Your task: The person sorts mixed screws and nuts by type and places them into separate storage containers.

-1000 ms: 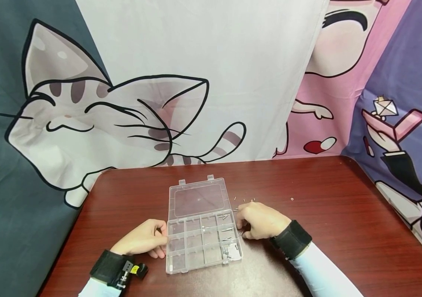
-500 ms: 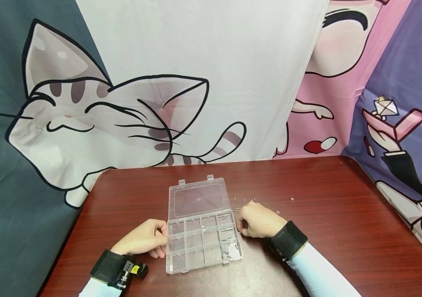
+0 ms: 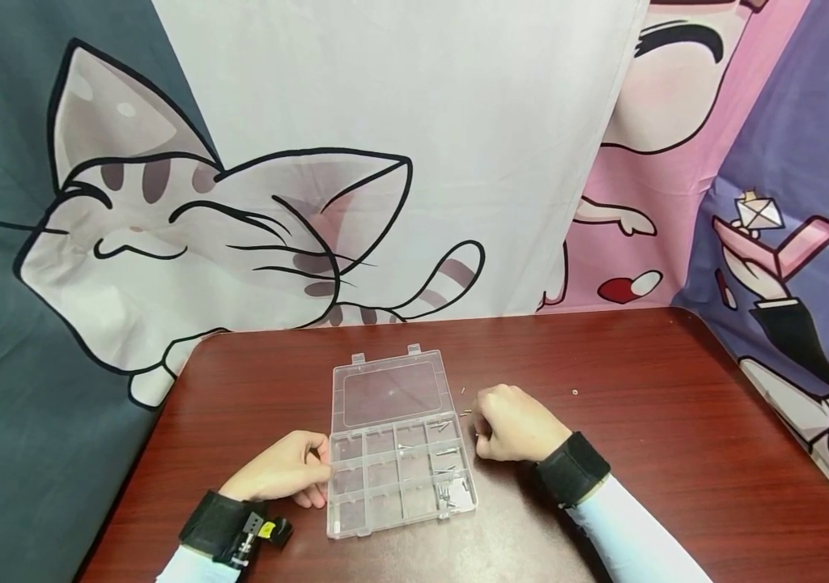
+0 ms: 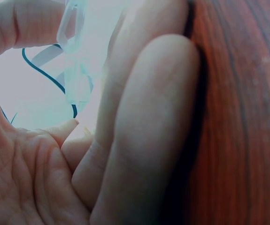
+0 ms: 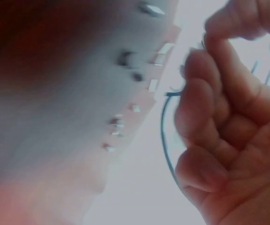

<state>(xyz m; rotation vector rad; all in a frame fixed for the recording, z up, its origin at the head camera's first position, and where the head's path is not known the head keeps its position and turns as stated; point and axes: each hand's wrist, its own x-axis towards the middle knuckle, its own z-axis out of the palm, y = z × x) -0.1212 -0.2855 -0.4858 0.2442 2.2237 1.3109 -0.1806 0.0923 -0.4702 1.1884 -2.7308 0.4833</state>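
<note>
A clear plastic compartment box [image 3: 383, 486] lies on the table with its lid [image 3: 393, 393] folded back. My left hand [image 3: 279, 468] grips its left edge; in the left wrist view the thumb presses on the clear plastic [image 4: 76, 79]. Thin metal screws [image 3: 445, 492] lie in several right-hand compartments. Just beyond the box's right side is my right hand [image 3: 520, 425], its fingers curled. The right wrist view shows thumb and index finger pinched together, a tiny metal tip, apparently a screw [image 5: 202, 44], showing between them.
Small brass-coloured pieces [image 3: 465, 413] lie between the box and my right hand. A small ring [image 3: 575, 393] sits farther right on the reddish-brown table [image 3: 677, 453]. Blurred small hardware [image 5: 125, 58] is scattered in the right wrist view. A printed cloth [image 3: 458, 121] hangs behind the table.
My right hand's thumb and fingers have come together by the box's right edge, and the hand has moved slightly away from it, toward the back. My left hand and the box have stayed put.
</note>
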